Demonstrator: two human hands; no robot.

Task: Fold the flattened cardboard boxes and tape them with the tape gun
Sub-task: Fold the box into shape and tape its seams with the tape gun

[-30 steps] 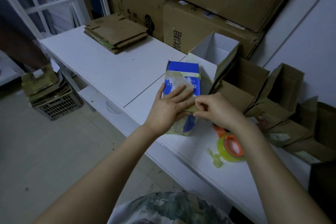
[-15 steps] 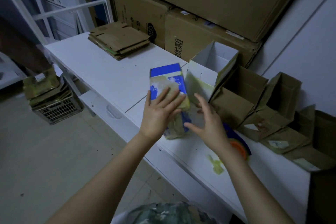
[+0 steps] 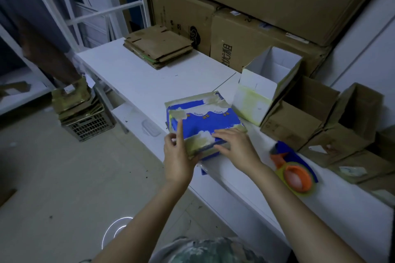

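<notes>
A blue printed box (image 3: 205, 121), patched with strips of yellowish tape, lies flat near the front edge of the white table (image 3: 139, 79). My left hand (image 3: 178, 162) holds its near left corner, index finger stretched up along the left side. The fingers of my right hand (image 3: 237, 147) lie flat on the taped near edge. The tape gun (image 3: 292, 168), orange and blue with a yellowish roll, lies on the table just right of my right wrist. A stack of flattened cardboard boxes (image 3: 159, 46) sits at the table's far end.
An open white box (image 3: 263, 92) stands behind the blue one. Several folded brown boxes (image 3: 299, 117) line the wall to the right. Large cartons (image 3: 245, 45) are stacked behind the table. A plastic crate (image 3: 85, 121) with cardboard sits on the floor at the left.
The blue box has been turned and laid flat with its broad printed face up. My left hand moved to its near left corner and my right hand came onto its near edge.
</notes>
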